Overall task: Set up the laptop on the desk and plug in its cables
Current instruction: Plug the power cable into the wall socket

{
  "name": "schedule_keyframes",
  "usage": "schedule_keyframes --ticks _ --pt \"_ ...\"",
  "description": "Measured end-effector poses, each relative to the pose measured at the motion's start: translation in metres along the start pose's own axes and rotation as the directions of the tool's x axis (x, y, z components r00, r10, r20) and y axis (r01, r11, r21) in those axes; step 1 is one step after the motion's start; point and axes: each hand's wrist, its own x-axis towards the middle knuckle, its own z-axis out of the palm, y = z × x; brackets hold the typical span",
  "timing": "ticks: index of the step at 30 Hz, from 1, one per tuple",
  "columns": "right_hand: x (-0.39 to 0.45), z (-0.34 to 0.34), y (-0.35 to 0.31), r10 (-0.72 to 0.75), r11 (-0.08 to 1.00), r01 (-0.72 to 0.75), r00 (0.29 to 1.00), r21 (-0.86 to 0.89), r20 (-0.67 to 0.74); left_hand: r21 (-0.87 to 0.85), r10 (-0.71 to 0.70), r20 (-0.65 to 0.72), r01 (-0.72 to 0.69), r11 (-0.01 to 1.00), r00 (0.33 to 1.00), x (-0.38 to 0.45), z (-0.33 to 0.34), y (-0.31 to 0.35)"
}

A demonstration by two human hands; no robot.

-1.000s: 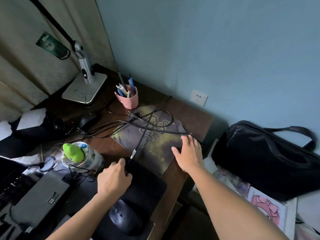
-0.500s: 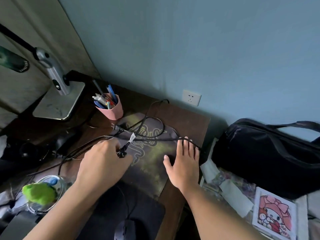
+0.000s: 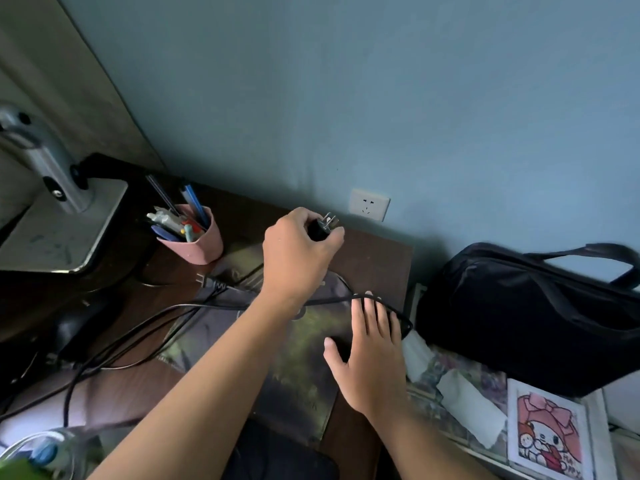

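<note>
Above the desk's (image 3: pixel 374 252) far edge, left hand (image 3: pixel 298 252) grips the black plug (image 3: pixel 320 227), prongs aimed at the wall socket (image 3: pixel 369 204) nearby. Right hand (image 3: pixel 370 355) lies flat, fingers spread, on the cable (image 3: pixel 207 305) crossing the mouse mat (image 3: pixel 298 368).

The scene was dim and cool-toned, with soft light spread evenly over the blue wall (image 3: pixel 415 98) and no glare, while the desk (image 3: pixel 374 258) and the black bag (image 3: pixel 519 317) sank into near-black shadow with little detail. The lamp (image 3: pixel 45 161) at the left edge was smeared by motion blur, and straight lines bowed outward toward the frame's corners. The bottle (image 3: pixel 41 452) at the lower left corner was soft and out of focus.
</note>
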Motion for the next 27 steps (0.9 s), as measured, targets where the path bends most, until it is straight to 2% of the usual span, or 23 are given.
schedule_keyframes --ticks 5,9,13,19,22,25,27 --pt "-0.001 0.001 -0.001 0.021 0.999 -0.021 1.000 0.045 -0.005 -0.089 -0.078 0.114 0.088 0.992 0.990 0.038 0.057 0.001" --pt "0.012 0.008 0.001 0.006 0.994 0.001 0.998 0.105 -0.063 -0.244 -0.262 0.242 0.320 0.915 0.934 0.079 0.104 -0.002" --pt "0.014 0.012 0.005 0.018 0.993 -0.008 0.996 0.118 -0.091 -0.070 -0.292 0.286 0.324 0.944 0.913 0.103 0.144 -0.011" --pt "0.018 0.012 0.009 0.032 0.994 -0.025 0.997 0.106 -0.064 0.004 -0.470 0.328 0.496 0.868 0.820 0.128 0.174 -0.019" --pt "0.021 0.013 0.010 0.032 0.993 -0.026 0.998 0.115 -0.056 0.119 -0.466 0.322 0.453 0.884 0.824 0.136 0.179 -0.018" --pt "0.023 0.016 0.013 0.034 0.990 -0.024 0.997 0.136 -0.070 0.412 -0.356 0.267 0.228 0.882 0.896 0.133 0.178 -0.015" --pt "0.023 0.021 0.015 0.041 0.986 -0.019 0.991 0.168 -0.128 0.523 -0.322 0.279 0.138 0.841 0.905 0.127 0.179 -0.018"
